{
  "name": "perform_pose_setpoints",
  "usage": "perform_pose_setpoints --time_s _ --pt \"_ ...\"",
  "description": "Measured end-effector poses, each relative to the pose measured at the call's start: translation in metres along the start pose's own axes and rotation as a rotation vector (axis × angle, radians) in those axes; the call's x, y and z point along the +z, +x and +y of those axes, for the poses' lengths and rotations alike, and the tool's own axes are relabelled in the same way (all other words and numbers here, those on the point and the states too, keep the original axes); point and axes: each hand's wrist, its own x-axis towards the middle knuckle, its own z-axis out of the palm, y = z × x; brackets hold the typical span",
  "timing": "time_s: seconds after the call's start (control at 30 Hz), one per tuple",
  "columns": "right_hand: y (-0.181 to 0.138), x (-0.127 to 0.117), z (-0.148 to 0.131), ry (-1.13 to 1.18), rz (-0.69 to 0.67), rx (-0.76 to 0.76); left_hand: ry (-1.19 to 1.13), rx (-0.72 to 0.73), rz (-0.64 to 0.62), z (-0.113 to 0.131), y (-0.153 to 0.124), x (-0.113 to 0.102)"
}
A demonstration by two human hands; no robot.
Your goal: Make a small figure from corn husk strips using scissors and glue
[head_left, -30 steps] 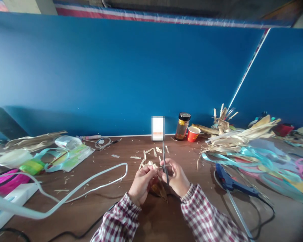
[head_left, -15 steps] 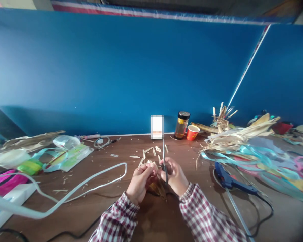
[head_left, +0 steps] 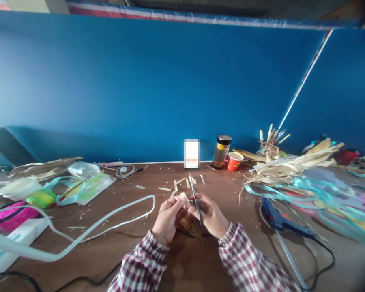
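My left hand [head_left: 166, 217] is closed, its thumb and fingertips pinching a pale strip of dried husk [head_left: 185, 198]. My right hand [head_left: 211, 215] is closed beside it, fingertips close to the strip. Out of my right hand rises a slim, pointed metal tool with a dark lower end, which looks like scissors [head_left: 192, 183] seen edge-on. Below both hands hangs a brown, leaf-like husk piece [head_left: 192, 228], partly hidden by the fingers; what bears it cannot be made out. Several cut husk scraps [head_left: 175, 185] lie on the brown table [head_left: 134, 243] just beyond my hands.
A lidded jar [head_left: 222, 152] and a red paper cup [head_left: 235, 161] stand at the back. To the right lie dried husks [head_left: 295, 160], ribbons [head_left: 307, 188] and a blue glue gun [head_left: 281, 221]. A white tube-like loop [head_left: 109, 217] reaches in from the left, near a pink item [head_left: 12, 215].
The tool's tip has tilted left, and my right hand has moved slightly closer to the strip. More of the pale strip shows between my fingers. The whole view has shifted slightly.
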Motion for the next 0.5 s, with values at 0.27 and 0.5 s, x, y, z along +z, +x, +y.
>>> perform_pose_setpoints --time_s 0.27,0.5 --pt "-0.0024 -0.0017 0.0014 -0.019 -0.198 0.094 -0.04 0.035 0.05 0.0061 0.0014 -0.0051" --pt "-0.0027 -0.0014 0.0046 0.044 -0.238 0.165 -0.05 0.081 0.112 0.0041 0.0059 -0.0061"
